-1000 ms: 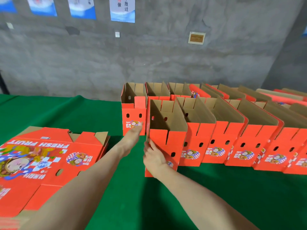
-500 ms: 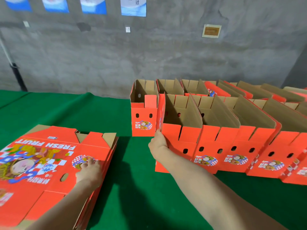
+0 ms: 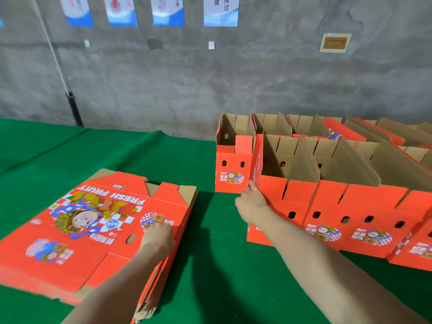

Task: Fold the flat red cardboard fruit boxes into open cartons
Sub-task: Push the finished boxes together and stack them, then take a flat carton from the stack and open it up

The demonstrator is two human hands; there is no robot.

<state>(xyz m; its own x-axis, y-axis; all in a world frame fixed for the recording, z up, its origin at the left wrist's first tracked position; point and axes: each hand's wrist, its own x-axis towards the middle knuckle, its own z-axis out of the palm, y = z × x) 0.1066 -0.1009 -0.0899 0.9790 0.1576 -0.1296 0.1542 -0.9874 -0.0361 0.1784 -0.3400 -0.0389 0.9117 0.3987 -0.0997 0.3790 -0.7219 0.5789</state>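
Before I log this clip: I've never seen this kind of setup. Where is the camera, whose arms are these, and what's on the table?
There is no machine here. A person wears one wide-angle camera on the head, so the single view looks forward and down at their own bare arms. The left hand rests on a stack of flat boxes printed FRESH FRUIT; blur hides whether it grips. The right hand holds the near left corner of the nearest open carton. Beside and behind that one stand rows of folded cartons. Everything sits on a green cloth, in front of a grey wall with posters.
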